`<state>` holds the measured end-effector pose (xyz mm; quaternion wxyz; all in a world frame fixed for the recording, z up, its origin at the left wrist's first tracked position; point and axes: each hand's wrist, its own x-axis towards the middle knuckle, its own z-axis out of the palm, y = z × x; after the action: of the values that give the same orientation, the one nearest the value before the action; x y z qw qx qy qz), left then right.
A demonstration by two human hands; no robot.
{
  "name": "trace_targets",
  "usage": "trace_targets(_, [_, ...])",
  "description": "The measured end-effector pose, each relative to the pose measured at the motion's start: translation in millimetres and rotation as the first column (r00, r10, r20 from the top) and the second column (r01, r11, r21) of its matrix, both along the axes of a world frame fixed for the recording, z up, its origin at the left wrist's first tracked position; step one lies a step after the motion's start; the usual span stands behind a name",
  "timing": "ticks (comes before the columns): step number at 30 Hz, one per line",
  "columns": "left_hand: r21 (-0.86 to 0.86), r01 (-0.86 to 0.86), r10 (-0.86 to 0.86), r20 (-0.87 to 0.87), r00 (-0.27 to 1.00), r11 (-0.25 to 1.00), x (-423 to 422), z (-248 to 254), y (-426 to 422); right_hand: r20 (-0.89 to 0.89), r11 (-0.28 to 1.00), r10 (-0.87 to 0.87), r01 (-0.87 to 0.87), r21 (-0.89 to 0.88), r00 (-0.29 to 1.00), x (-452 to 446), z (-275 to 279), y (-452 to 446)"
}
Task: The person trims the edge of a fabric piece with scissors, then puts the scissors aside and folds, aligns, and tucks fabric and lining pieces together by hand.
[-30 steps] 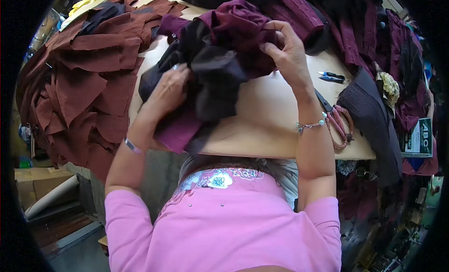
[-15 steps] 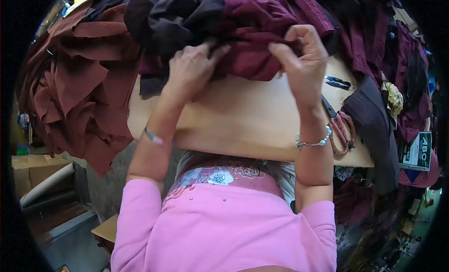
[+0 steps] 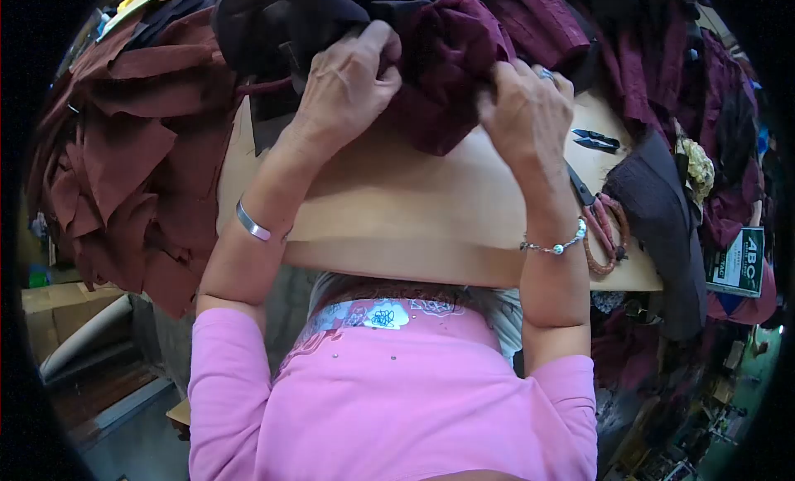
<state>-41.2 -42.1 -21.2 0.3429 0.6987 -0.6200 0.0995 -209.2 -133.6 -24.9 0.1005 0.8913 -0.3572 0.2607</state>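
A bunched maroon cloth [image 3: 451, 63] hangs over the far part of the wooden tabletop [image 3: 397, 208], beside a bunched black cloth [image 3: 265, 34]. My left hand [image 3: 352, 84] is closed in a fist where the two cloths meet, gripping the maroon one at its left side. On the right, my right hand [image 3: 530, 113] has its fingers curled down over the edge of the maroon cloth. Those fingertips are partly hidden and a little blurred. The lower fold of the cloth drops between both hands, just above the tabletop.
Right of my right hand lie small thread snips [image 3: 596, 141] and scissors [image 3: 590, 195] with wrapped handles. A dark ribbed cloth [image 3: 650, 208] drapes over the right edge. Reddish-brown cut pieces [image 3: 124, 166] are heaped at left. More maroon cloth [image 3: 642, 75] piles up at far right.
My left hand has lifted and moved slightly right, closing into a fist. My right hand has turned knuckles-up and lowered a little. The maroon cloth has bunched narrower between them.
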Motion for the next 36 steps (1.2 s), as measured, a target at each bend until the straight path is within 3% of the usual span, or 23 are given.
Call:
trace_targets(1, [0.002,-0.007,0.007,-0.024,1.000,1.000,2.7,-1.1,-0.8,-0.075,0.990,-0.096,0.103,0.100,0.993,-4.7,-4.4,-10.4])
trace_targets(3, [0.007,-0.018,0.019,-0.069,0.997,1.000,9.9,-5.3,-2.3,0.013,0.989,-0.141,0.141,-0.038,0.990,-12.5,2.4,-18.2])
trace_targets(5, [0.023,0.013,-0.011,-0.091,0.996,1.000,7.1,-12.5,-0.1,0.405,0.985,0.140,-0.085,-0.150,0.903,-12.1,8.6,-17.0])
trace_targets(7, [0.033,0.095,-0.090,-0.108,0.990,0.995,-0.2,-19.0,4.1,0.445,0.908,0.411,-0.311,-0.281,0.796,5.8,13.3,-0.3])
trace_targets(9, [0.118,0.123,-0.098,-0.199,0.975,0.985,-6.4,-19.2,7.3,0.188,0.949,0.306,-0.284,-0.138,0.933,14.1,8.9,20.6])
trace_targets(11, [0.235,0.130,-0.042,-0.346,0.937,0.963,-10.2,-8.7,11.3,0.044,0.970,0.144,-0.150,0.191,0.989,11.2,-6.9,6.9])
trace_targets(12, [0.128,0.124,-0.083,-0.289,0.954,0.984,-3.9,-18.3,9.9,0.043,0.976,0.091,-0.098,0.193,0.995,5.8,2.2,7.0])
trace_targets(13, [0.067,0.104,-0.085,-0.242,0.966,0.992,-1.9,-22.0,10.6,0.066,0.975,0.108,-0.119,0.185,0.992,-0.5,8.0,9.7])
trace_targets(15, [-0.045,0.071,-0.077,-0.145,0.986,0.996,2.8,-24.1,12.8,-0.048,0.917,0.214,-0.183,0.353,0.976,-9.8,32.9,28.4])
trace_targets(18, [-0.184,0.133,-0.148,-0.072,0.986,0.974,7.0,-23.7,14.3,0.001,0.719,0.460,-0.373,0.586,0.888,-9.9,38.1,43.3])
trace_targets(19, [-0.240,0.163,-0.181,-0.057,0.982,0.957,6.6,-22.6,14.2,0.095,0.739,0.428,-0.409,0.536,0.899,-7.0,40.2,46.4])
trace_targets(21, [-0.188,0.247,-0.275,-0.143,0.951,0.951,6.3,-22.2,12.3,0.280,0.781,0.371,-0.461,0.422,0.885,0.7,46.2,51.3])
trace_targets(22, [-0.177,0.291,-0.320,-0.162,0.934,0.940,5.0,-23.2,12.1,0.294,0.844,0.441,-0.503,0.187,0.848,7.5,49.2,50.0])
trace_targets(24, [-0.185,0.313,-0.339,-0.135,0.931,0.932,0.0,-21.8,14.7,0.151,0.889,0.449,-0.457,0.027,0.881,21.5,45.0,43.3])
trace_targets(25, [-0.072,0.327,-0.335,-0.184,0.924,0.942,2.3,-18.5,14.5,0.079,0.900,0.436,-0.433,-0.060,0.896,26.9,42.6,37.2])
trace_targets(27, [0.148,0.353,-0.305,-0.275,0.912,0.924,11.7,-11.5,16.3,-0.197,0.962,0.273,-0.267,0.061,0.942,29.9,36.4,15.3])
trace_targets(29, [0.122,0.363,-0.334,-0.204,0.920,0.924,20.3,-12.0,19.7,-0.416,0.960,0.204,-0.097,0.263,0.886,28.2,45.2,2.4])
trace_targets(31, [0.060,0.385,-0.372,-0.160,0.914,0.921,26.4,-11.4,22.1,-0.368,0.942,0.250,-0.138,0.305,0.896,27.3,48.2,3.8])
trace_targets(32, [0.087,0.384,-0.352,-0.255,0.900,0.919,27.2,-6.2,24.5,-0.340,0.931,0.273,-0.157,0.330,0.900,26.3,48.4,6.2])
trace_targets(36, [-0.001,0.350,-0.333,-0.313,0.890,0.937,26.5,-11.0,20.8,-0.050,0.896,0.398,-0.399,-0.194,0.916,38.1,33.8,18.9])
